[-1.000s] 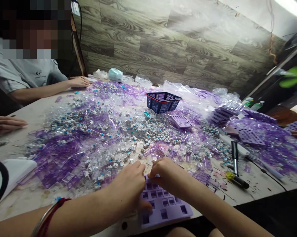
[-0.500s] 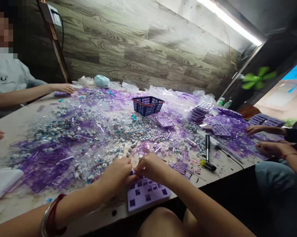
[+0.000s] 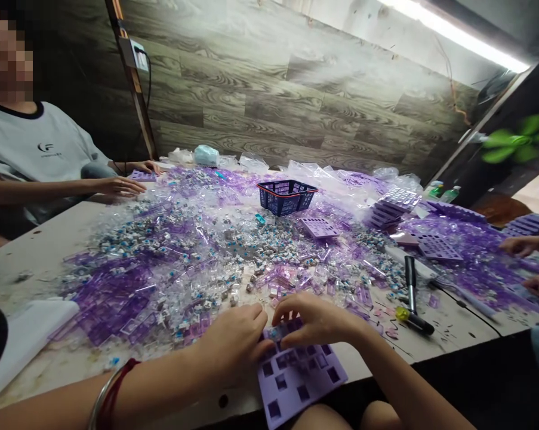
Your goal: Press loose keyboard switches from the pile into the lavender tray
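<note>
A lilac plastic plate (image 3: 302,382) with rows of square holes lies at the table's near edge, partly over it. My left hand (image 3: 236,337) rests curled on the plate's left top corner. My right hand (image 3: 314,319) is bent over the plate's top edge, fingertips pinched on a small blue-topped switch (image 3: 274,332) at one of the holes. Beyond both hands spreads a wide heap of small grey and blue switches (image 3: 269,251) mixed with clear and purple plastic pieces (image 3: 117,298).
A dark blue basket (image 3: 286,196) stands mid-table. A black and yellow tool (image 3: 411,298) lies right of my hands. Stacks of lilac plates (image 3: 388,209) sit far right. Another person's hand (image 3: 121,186) works at the left; further hands (image 3: 520,245) at the right.
The view swung right and came back. My hands moved from the heap's edge down onto the plate's top edge, the right one now holding a switch there.
</note>
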`<state>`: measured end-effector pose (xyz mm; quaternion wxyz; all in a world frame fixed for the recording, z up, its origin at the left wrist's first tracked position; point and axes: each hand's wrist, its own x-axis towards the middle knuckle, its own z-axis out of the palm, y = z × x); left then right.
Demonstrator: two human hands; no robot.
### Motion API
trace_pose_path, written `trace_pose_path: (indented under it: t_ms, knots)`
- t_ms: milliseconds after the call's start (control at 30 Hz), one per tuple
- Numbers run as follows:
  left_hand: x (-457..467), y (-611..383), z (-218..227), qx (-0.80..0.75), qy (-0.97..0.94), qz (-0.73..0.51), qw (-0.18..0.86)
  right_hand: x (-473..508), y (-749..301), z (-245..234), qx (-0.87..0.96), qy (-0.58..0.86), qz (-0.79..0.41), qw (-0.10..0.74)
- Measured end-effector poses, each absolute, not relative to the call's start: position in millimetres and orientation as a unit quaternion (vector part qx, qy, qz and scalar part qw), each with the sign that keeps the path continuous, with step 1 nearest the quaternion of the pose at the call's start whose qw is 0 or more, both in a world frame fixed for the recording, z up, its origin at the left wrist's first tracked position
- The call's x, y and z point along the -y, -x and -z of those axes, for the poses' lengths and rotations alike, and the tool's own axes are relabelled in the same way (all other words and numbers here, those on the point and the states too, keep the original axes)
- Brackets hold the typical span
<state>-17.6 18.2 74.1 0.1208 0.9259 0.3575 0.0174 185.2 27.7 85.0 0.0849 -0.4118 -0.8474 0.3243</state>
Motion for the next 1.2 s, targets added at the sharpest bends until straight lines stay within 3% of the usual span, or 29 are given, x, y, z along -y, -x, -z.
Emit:
trace_pose_path:
  t_ms: [267, 400, 500, 667, 933, 1200]
  knots:
    - [-15, 19, -73, -0.323, -0.853, -0.112, 0.396, -2, -181, -107, 0.85, 0.414, -0.282, 0.163]
    - [-13, 18, -73, -0.28, -0.825, -0.164, 0.463, 16, -182, -123, 0.855, 0.425, -0.242, 0.169]
    - [-6, 19, -78, -0.256, -0.827, -0.213, 0.453, 22, -188, -129, 0.837, 0.464, -0.247, 0.153]
    - [5, 22, -85, -0.239, -0.846, -0.218, 0.423, 24, -191, -136, 0.823, 0.502, -0.265, 0.004]
    - [12, 25, -78, -0.246, -0.912, -0.164, 0.285, 28, -184, -140, 0.835, 0.489, -0.252, 0.002]
    - [15, 26, -80, -0.243, -0.897, -0.189, 0.317, 29, -176, -138, 0.829, 0.511, -0.227, 0.0]
